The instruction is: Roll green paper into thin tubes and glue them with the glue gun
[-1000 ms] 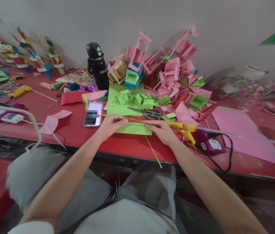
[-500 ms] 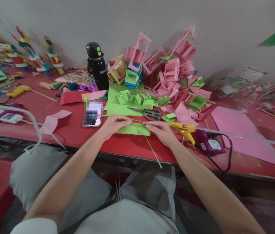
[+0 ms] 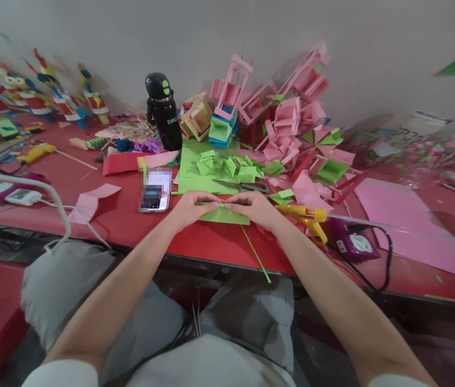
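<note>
A strip of green paper (image 3: 227,216) lies at the front of the red table, and both my hands are closed on its far edge. My left hand (image 3: 193,208) pinches the paper from the left, thumb pointing inward. From the right, my right hand (image 3: 254,208) pinches it too, its thumb almost meeting the left one. The far edge seems folded over, though my fingers hide most of it. A thin green sliver (image 3: 255,253) sticks out over the table's front edge. Just beyond my hands are scissors (image 3: 251,187) and several small folded green pieces (image 3: 231,167).
A yellow glue gun (image 3: 305,215) rests right of my right hand, beside a purple power socket (image 3: 354,239). Left of my hands lies a phone (image 3: 155,191); behind it stands a black bottle (image 3: 165,115). Pink paper models (image 3: 287,115) are piled against the wall.
My right hand has moved left along the paper, bringing the thumbs close together. The paper's far edge now looks turned up between the fingers. The view has shifted slightly.
</note>
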Motion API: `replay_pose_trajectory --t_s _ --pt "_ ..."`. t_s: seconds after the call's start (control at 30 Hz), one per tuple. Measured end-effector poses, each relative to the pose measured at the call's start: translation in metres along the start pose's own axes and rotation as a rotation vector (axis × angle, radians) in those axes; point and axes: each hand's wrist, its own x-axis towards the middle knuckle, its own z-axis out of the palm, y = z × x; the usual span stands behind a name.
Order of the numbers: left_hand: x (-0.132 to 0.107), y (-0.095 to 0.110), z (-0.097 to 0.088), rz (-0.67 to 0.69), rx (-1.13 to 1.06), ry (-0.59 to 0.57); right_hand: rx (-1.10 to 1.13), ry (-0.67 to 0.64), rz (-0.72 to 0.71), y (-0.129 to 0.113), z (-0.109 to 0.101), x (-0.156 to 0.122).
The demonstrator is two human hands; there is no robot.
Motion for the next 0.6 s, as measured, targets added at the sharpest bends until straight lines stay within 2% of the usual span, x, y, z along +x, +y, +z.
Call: replay_pose_trajectory --t_s 0.13,0.4,0.6 --pt "0.003 -0.004 -0.005 -0.034 -0.038 0.022 0.025 -0.007 0.011 0.001 -0.003 0.006" --pt "0.004 -0.013 -0.010 -0.159 -0.264 0.011 0.069 0.088 0.026 0.007 0.003 -0.001" --pt "0.003 -0.011 -0.004 -0.102 -0.202 0.055 0.016 0.113 0.007 0.005 0.001 -0.001"
